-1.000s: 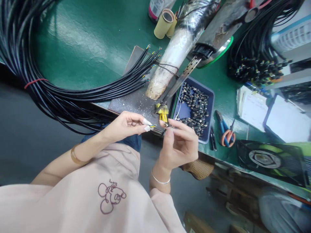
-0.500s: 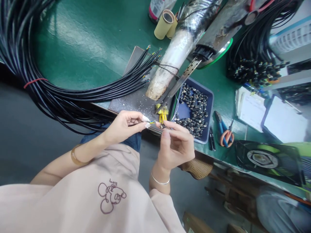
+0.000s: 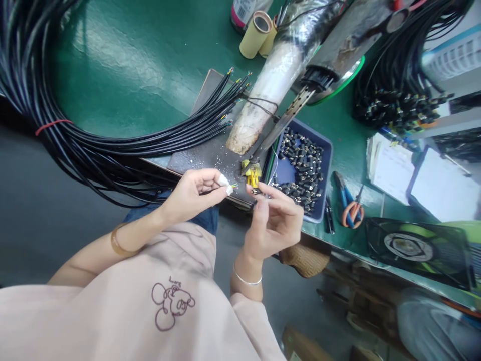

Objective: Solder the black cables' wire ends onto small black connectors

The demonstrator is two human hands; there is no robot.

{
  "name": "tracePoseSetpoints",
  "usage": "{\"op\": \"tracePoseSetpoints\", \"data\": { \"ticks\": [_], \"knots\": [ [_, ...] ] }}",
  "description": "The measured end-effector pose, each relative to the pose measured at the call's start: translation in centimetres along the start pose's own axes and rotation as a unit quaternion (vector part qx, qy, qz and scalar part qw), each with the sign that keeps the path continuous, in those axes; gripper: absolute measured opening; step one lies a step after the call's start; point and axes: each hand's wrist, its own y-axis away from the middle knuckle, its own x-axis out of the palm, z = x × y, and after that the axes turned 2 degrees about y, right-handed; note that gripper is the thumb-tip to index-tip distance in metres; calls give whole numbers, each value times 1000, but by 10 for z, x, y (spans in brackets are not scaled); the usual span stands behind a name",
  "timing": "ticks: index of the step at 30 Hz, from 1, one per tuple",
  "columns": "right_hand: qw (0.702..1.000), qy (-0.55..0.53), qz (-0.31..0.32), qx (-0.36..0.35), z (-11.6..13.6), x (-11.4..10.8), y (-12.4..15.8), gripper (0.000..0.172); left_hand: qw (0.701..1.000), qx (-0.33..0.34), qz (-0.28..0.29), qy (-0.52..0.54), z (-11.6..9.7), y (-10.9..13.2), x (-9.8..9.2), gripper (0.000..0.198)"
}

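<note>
My left hand (image 3: 195, 193) pinches the stripped end of a black cable (image 3: 230, 186); coloured wire tips stick out past the taped fingertips. My right hand (image 3: 274, 220) is closed, thumb and fingers pinching a small black connector (image 3: 257, 193) just right of the wire tips. Both hands hover at the near edge of the green bench (image 3: 143, 65), in front of a dark metal plate (image 3: 210, 155) and a yellow clip (image 3: 252, 175).
A big coil of black cables (image 3: 56, 125) fans onto the plate. A blue tray (image 3: 325, 165) of several black connectors sits right of my hands. Orange-handled scissors (image 3: 351, 210), a wrapped machine arm (image 3: 270, 90), tape rolls (image 3: 255, 35), papers (image 3: 391, 170) and a fan (image 3: 417, 245) lie around.
The hands drew a little apart and shifted slightly; the wire tips and the connector stay close together. Nothing was let go.
</note>
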Motion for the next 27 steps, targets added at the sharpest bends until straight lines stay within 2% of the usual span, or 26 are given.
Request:
{"op": "tracePoseSetpoints", "data": {
  "ticks": [5, 11, 17, 20, 27],
  "knots": [
    [997, 3, 65, 32, -1, 0, 4, 7, 1000, 10, -6, -9, -1, -3, 2, 11],
    [995, 24, 91, 41, -1, 0, 6, 8, 1000, 7, 6, -12, -5, -7, 4, 19],
    [995, 37, 96, 7, 0, 5, 0, 11, 998, 41, -27, -43, 5, -10, 7, 22],
    [995, 44, 90, -4, -1, 7, -2, 11, 996, 67, -32, -45, 9, -12, 8, 17],
    [996, 32, 83, -7, -5, 11, -5, 13, 994, 89, -43, -40, 7, -17, 13, 16]
  ]
}}
